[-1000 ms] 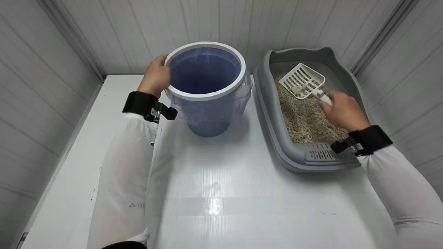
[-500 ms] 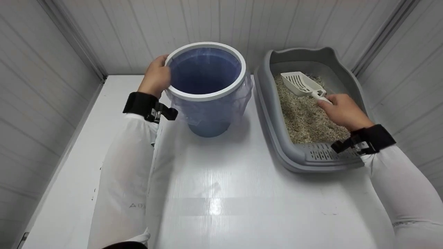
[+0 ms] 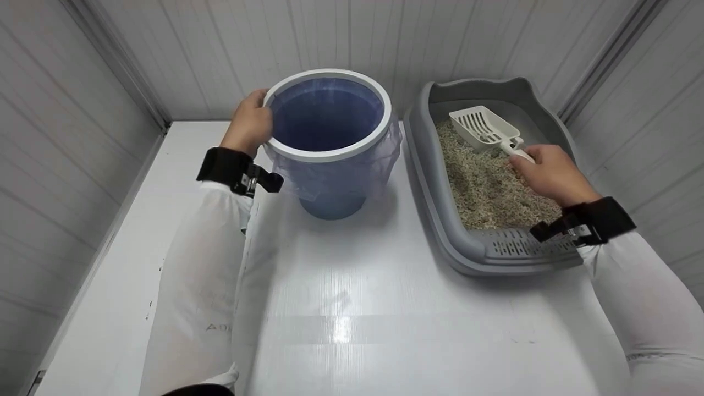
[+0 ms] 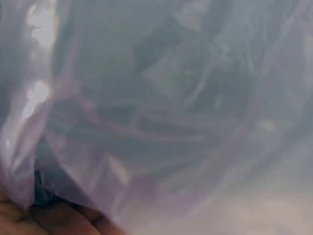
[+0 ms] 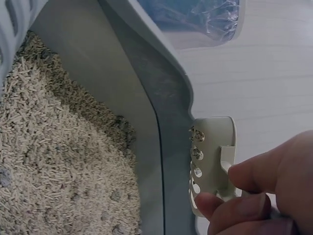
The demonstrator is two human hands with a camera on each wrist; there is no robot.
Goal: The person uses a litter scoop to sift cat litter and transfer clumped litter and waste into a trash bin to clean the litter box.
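1. Scoop (image 3: 484, 128) is sitting in the upper right of the head view, over the far end of the tray (image 3: 429, 165), with its white slotted blade pointing up and left, away from the right hand (image 3: 550, 175).
2. Its long axis is running from that hand diagonally toward the tray's back wall; the bin (image 3: 330, 115) is lying to the left of it, across the tray's rim.
3. Right hand is curling its fingers and thumb around the handle, gripping it; the right wrist view is showing bits of litter (image 5: 58, 166) clinging to the scoop's slots.
4. Left hand (image 3: 250, 124) is curling over the bin's white rim at its left side, holding it; a bluish bag (image 4: 156, 107) is lining the bin.
5. Both containers are standing on the white desk (image 3: 352, 308).
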